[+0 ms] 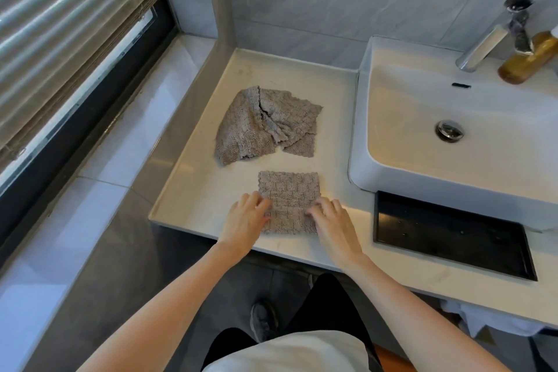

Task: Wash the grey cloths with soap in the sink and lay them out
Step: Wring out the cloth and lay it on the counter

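Your flat grey cloth [288, 190] sits low in the middle of the frame on the white counter [193, 190]. Your left hand [246, 219] and right hand [333, 220] rest on its near half, fingers loosely spread and pressing down, not pinching. The crumpled grey cloth [256, 124] lies just above it, left of the sink [392, 166].

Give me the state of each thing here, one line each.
flat cloth: spread flat on the counter under both hands.
cloth heap: crumpled, untouched, farther back.
left hand: rests on the flat cloth's left side.
right hand: rests on its right side.
sink: no cloth inside.
tap: no water running.
blind: lowered partway.
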The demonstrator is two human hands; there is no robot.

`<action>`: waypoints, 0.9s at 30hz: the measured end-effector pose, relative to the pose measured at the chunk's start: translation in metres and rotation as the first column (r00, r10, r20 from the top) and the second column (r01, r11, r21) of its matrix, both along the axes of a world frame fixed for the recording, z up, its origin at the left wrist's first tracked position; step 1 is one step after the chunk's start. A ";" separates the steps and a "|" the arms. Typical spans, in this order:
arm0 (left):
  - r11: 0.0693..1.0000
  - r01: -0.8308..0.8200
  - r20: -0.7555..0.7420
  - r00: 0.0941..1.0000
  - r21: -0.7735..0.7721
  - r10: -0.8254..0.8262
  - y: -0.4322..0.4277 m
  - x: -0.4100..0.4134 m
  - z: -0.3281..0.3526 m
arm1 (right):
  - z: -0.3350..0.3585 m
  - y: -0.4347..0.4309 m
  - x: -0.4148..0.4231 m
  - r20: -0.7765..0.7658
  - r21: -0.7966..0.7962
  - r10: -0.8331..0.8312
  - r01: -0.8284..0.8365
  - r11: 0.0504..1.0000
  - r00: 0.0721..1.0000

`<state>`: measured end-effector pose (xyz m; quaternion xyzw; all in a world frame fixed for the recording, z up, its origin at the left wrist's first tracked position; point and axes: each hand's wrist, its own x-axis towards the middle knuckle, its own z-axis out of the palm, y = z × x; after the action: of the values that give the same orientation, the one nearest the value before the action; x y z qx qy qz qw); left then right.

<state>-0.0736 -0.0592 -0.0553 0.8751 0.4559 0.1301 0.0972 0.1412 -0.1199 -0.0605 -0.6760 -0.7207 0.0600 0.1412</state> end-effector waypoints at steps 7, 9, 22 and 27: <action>0.975 0.224 0.095 0.970 -0.012 -0.222 -0.002 -0.012 -0.008 | -0.003 -0.015 0.039 0.109 -0.111 0.353 -0.342 0.933 0.929; 0.969 0.246 -0.003 0.969 -0.020 -0.246 -0.003 -0.019 -0.006 | -0.001 -0.011 0.040 0.091 -0.133 0.343 -0.330 0.935 0.935; 0.984 0.124 0.080 0.990 -0.130 -0.114 0.011 -0.011 -0.001 | 0.020 0.011 0.031 -0.228 -0.345 0.024 -0.104 0.933 0.973; 0.844 -0.025 0.181 0.973 -0.535 0.144 0.014 -0.017 0.009 | 0.028 0.022 0.025 -0.518 -0.464 -0.268 -0.003 0.886 0.812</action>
<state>-0.0909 -0.0450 -0.0463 0.7740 0.4992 0.0971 0.3772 0.1663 -0.0981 -0.0327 -0.6908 -0.5621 0.4108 0.1955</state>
